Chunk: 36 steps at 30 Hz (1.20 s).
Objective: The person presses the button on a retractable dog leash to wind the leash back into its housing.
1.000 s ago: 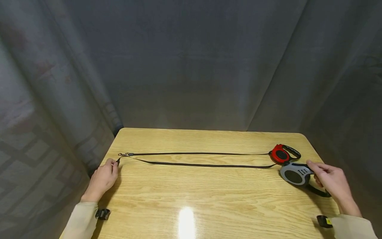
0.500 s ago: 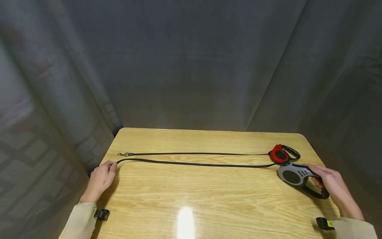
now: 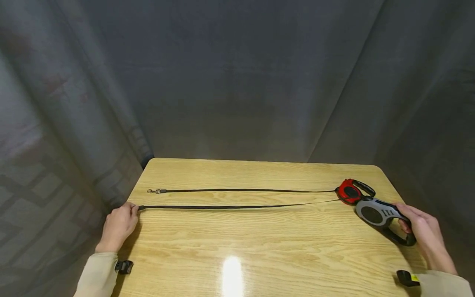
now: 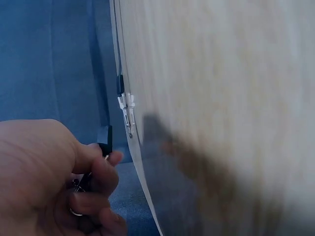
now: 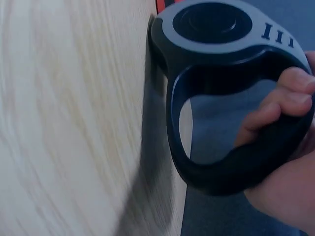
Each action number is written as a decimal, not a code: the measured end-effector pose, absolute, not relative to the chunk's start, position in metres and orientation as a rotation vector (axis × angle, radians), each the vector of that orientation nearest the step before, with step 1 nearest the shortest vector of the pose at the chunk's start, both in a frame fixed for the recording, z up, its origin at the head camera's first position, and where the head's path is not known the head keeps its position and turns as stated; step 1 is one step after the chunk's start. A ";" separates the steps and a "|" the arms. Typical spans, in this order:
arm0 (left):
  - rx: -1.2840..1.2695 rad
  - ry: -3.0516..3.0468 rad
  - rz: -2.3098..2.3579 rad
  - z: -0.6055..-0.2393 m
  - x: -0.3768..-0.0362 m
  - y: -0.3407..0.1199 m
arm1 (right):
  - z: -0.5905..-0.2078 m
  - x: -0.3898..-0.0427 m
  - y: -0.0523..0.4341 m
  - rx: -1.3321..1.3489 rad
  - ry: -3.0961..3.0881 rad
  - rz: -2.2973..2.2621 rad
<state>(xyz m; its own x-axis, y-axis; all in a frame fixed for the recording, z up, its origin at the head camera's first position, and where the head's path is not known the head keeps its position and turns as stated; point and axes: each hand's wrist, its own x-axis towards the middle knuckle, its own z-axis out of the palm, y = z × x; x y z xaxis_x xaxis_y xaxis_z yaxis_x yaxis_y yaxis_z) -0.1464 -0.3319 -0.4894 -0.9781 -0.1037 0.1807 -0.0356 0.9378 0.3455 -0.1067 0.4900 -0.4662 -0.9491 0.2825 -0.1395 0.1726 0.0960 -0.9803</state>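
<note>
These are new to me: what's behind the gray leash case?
In the head view, the red leash case lies behind the gray one. The right wrist view shows a red sliver; the rest is covered or out of frame.

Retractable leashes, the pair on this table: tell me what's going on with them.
A person's right hand grips the handle of the gray retractable leash, while the left hand pinches the end of the near black strap, which runs nearly straight across toward the leash casings. The red retractable leash lies just behind the gray one, untouched. Its strap extends across the table, ending in a metal clip.
</note>
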 end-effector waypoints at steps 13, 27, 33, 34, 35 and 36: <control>0.278 -2.980 -0.547 -0.485 -0.147 -0.337 | -0.468 -0.107 0.495 -0.426 -2.268 2.117; 0.227 -2.827 -0.516 -0.478 -0.150 -0.331 | -0.467 -0.105 0.485 -0.494 -2.268 2.081; 0.267 -2.850 -0.533 -0.478 -0.151 -0.334 | -0.470 -0.102 0.489 -0.331 -2.101 2.245; 0.278 -2.853 -0.539 -0.478 -0.151 -0.334 | -0.469 -0.102 0.490 -0.301 -2.080 2.258; 0.289 -2.856 -0.545 -0.478 -0.150 -0.335 | -0.469 -0.102 0.491 -0.277 -2.069 2.262; 0.302 -2.859 -0.552 -0.479 -0.150 -0.335 | -0.469 -0.102 0.492 -0.260 -2.064 2.261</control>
